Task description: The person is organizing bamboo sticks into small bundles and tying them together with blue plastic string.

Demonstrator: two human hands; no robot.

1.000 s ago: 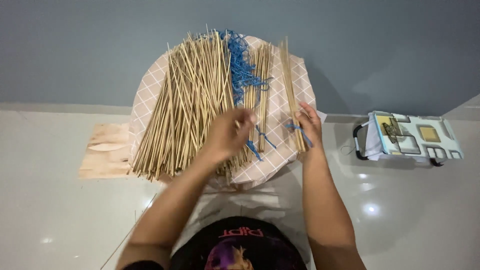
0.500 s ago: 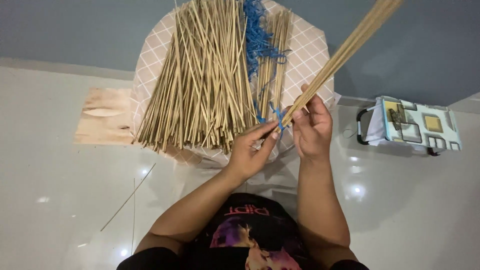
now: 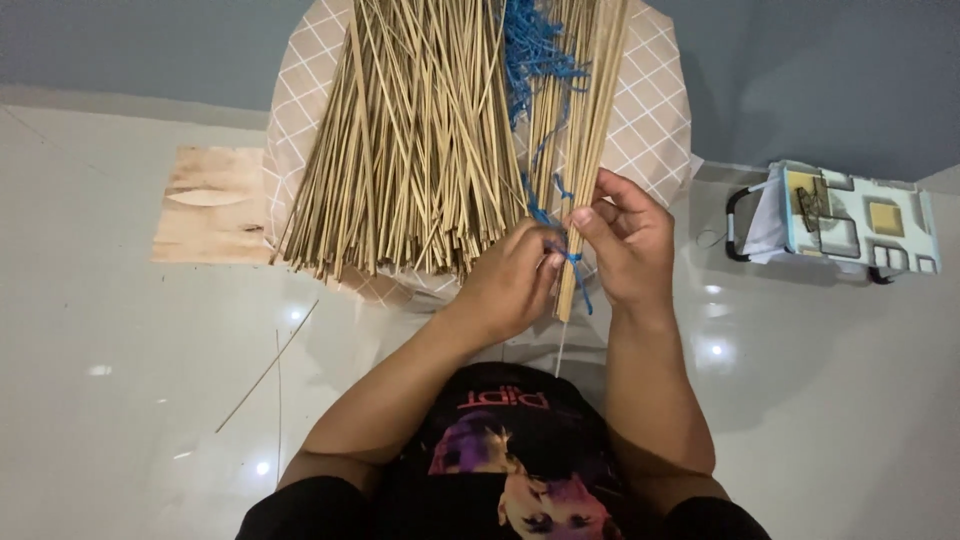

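Observation:
My right hand (image 3: 632, 240) grips a thin bundle of tan sticks (image 3: 590, 130) near its lower end, the bundle pointing away from me. My left hand (image 3: 515, 280) pinches a blue string (image 3: 577, 268) wrapped around that bundle, fingers touching my right thumb. Just beyond lies a big fanned pile of loose sticks (image 3: 410, 140) on a round stool covered in a pink checked cloth (image 3: 650, 120). A tangle of blue strings (image 3: 530, 50) rests on the pile beside a smaller tied bundle.
A wooden board (image 3: 205, 205) lies on the white tiled floor left of the stool. A pale patterned box with a black handle (image 3: 850, 220) sits at the right. Two stray sticks (image 3: 268, 365) lie on the floor at my left. A grey wall rises behind.
The stick bundle was lifted off the cloth, raised slanting to the upper right, then swung back to point straight away. My left hand left the pile and joined the string at the bundle.

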